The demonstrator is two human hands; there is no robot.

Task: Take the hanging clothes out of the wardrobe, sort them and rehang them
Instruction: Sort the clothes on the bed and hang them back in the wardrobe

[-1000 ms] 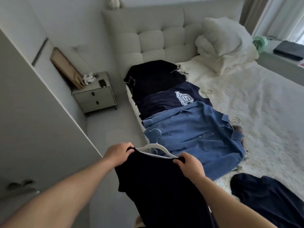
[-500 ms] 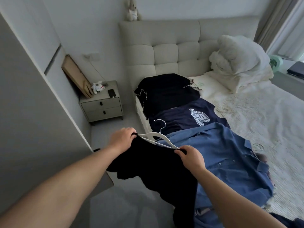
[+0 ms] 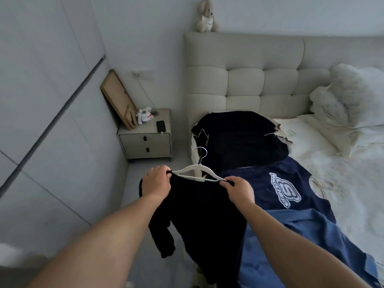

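Three garments lie sorted in a row along the bed (image 3: 324, 169): a black top (image 3: 239, 138), a navy shirt (image 3: 276, 183) with a white logo, and a blue shirt (image 3: 295, 242) nearest. Rehanging looks underway, most of it ahead. The left hand (image 3: 155, 183) and right hand (image 3: 239, 190) each pinch a shoulder of a black garment (image 3: 203, 215) on a white hanger (image 3: 197, 170), held up between them beside the bed; probably long-sleeved, hard to tell in the dimness.
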